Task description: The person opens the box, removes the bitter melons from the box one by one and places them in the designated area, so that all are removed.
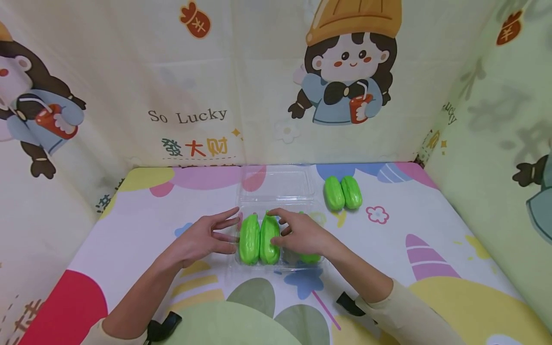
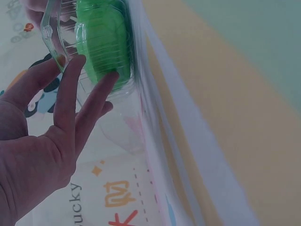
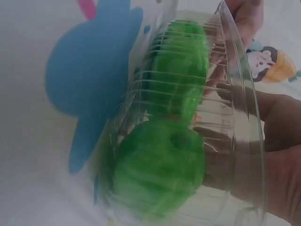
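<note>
A clear plastic clamshell box (image 1: 276, 187) lies with its lid folded back. Two shiny green cucumber-shaped pieces sit side by side in its left part: the left one (image 1: 249, 239) and the one beside it (image 1: 270, 239). A third green piece (image 1: 310, 258) lies at the right, mostly hidden under my right hand (image 1: 304, 232). That hand reaches into the box, its bent fingers and thumb on the second piece. My left hand (image 1: 209, 237), fingers extended, touches the box's left wall, and its fingertips (image 2: 113, 76) lie against the ribbed plastic.
Two more green pieces (image 1: 343, 193) lie together on the patterned tablecloth (image 1: 388, 254), behind and right of the box. A printed curtain (image 1: 267, 86) stands along the back and sides. Black straps (image 1: 164, 327) are on the wrists.
</note>
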The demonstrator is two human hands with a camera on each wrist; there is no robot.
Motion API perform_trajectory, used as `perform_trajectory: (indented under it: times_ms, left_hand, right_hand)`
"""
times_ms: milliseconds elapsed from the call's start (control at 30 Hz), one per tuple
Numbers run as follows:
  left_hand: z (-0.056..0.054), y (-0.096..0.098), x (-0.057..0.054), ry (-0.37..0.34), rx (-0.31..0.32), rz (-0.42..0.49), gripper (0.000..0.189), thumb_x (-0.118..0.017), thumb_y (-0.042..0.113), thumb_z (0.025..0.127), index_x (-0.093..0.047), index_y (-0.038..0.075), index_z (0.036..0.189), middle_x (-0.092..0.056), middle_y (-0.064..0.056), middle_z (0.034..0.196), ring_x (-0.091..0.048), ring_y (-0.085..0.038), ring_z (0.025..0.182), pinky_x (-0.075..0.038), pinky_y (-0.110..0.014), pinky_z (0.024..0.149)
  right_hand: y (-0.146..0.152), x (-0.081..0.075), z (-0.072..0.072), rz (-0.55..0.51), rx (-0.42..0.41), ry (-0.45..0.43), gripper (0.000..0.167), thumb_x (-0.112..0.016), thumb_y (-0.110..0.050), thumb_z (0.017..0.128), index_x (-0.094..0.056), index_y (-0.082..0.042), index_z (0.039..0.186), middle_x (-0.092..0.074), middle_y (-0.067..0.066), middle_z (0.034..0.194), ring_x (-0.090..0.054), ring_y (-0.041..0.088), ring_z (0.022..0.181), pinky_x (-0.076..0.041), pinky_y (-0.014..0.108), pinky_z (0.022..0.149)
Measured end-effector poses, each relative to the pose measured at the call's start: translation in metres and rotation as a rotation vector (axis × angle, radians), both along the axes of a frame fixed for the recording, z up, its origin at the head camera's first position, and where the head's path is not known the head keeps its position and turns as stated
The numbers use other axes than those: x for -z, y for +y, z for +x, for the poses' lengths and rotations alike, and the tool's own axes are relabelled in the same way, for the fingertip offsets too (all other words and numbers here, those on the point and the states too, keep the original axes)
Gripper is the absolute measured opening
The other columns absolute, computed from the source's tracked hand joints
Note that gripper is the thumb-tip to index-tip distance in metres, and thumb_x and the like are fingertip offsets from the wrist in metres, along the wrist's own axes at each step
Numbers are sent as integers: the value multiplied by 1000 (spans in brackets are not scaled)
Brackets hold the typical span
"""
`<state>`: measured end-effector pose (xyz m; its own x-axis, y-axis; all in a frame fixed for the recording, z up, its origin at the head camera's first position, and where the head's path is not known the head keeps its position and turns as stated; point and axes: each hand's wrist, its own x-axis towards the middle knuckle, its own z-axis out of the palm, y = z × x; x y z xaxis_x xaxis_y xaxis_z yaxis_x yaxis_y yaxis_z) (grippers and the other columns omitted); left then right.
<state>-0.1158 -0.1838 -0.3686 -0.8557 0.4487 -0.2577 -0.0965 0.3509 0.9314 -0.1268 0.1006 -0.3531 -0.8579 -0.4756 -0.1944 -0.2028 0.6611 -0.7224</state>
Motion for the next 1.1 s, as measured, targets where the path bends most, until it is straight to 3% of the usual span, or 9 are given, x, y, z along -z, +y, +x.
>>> perform_trajectory:
  times_ms: [233, 567, 1100]
  left_hand:
    - [0, 0, 0, 5, -1, 1, 94, -79, 7, 89, -27, 18, 167, -38, -17, 166, -70, -33, 121, -60, -38, 91]
    - [0, 1, 0, 4, -6, -9, 93, -79, 6, 90, -27, 17, 167, -39, -17, 165, -71, -33, 120, -60, -38, 91]
    - [0, 0, 1, 3, -3, 0, 93, -79, 7, 90, -27, 18, 167, -38, -16, 166, -70, -33, 121, -60, -38, 91]
  right_hand:
    - [-5, 4, 1, 9, -14, 9, 66, -79, -23, 93, -51, -21, 153, -67, 16, 134, -74, 25, 108, -58, 45, 91]
    - [-8, 8, 2, 26, -24, 12, 67, -79, -26, 93, -50, -22, 154, -72, 9, 126, -73, 18, 100, -56, 38, 84]
    - [-11, 13, 1, -16, 23, -15, 69, -85, -28, 87, -55, -21, 149, -70, 9, 125, -72, 20, 96, -56, 37, 82]
